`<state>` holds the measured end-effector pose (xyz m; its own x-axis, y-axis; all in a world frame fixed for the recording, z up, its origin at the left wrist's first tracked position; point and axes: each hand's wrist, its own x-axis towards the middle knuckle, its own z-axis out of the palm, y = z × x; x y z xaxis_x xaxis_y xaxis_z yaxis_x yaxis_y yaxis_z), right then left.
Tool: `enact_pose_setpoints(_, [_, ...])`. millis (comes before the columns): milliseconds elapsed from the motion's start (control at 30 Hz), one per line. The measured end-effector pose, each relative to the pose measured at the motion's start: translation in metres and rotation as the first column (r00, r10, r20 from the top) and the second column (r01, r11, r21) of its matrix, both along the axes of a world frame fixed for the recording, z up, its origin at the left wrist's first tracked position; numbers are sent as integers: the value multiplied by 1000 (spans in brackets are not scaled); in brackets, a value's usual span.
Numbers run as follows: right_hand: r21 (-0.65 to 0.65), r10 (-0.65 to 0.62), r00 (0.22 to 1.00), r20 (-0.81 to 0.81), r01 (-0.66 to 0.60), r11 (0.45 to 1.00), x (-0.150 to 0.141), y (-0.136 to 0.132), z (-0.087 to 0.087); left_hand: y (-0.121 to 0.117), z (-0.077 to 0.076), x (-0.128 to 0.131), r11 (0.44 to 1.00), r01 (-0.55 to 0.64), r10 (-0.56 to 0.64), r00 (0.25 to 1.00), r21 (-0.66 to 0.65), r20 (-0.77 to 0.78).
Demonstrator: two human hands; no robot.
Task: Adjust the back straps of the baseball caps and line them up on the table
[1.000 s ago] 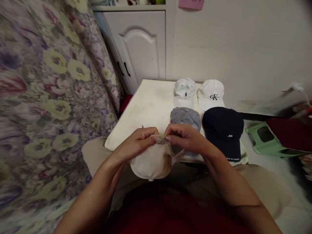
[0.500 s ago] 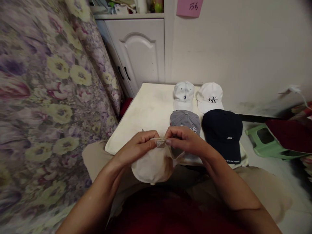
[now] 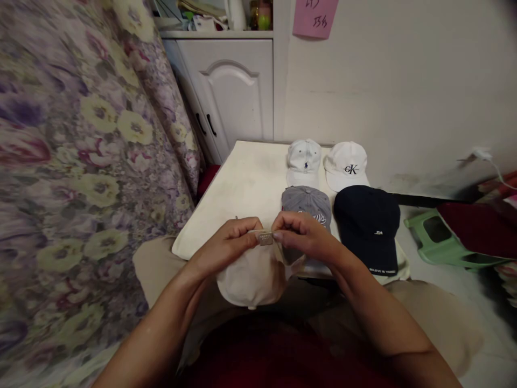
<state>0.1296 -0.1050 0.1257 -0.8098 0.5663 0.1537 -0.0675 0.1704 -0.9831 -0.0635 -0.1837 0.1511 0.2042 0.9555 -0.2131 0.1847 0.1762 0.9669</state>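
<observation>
A cream baseball cap is held over my lap at the table's near edge, its crown toward me. My left hand pinches its back strap beside a small metal buckle. Just right of the buckle, my right hand grips the strap's other side, thumb and fingers closed. Behind my right hand lies a grey cap with white lettering, partly hidden. A dark navy cap rests to its right. Farther back sit a white cap with a small polo logo and a white CK cap.
The caps lie on a cream-covered table. A floral curtain hangs on the left. Behind the table stands a white cabinet. On the right are a green plastic stool with dark red cloth and a plugged-in charger.
The view has tilted slightly upward, so the surroundings sit a little lower. Both hands keep their grip on the cap's strap, and the buckle has tipped a little.
</observation>
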Motion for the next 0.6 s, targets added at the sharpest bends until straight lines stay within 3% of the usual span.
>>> enact_pose_setpoints(400, [-75, -17, 999, -45, 14, 997, -7, 1, -8, 1, 1, -5, 999, -35, 35, 999, 14, -14])
enact_pose_setpoints(600, [-185, 57, 998, -15, -59, 981, -5, 3, -5, 1, 2, -2, 997, -74, 74, 996, 0, 49])
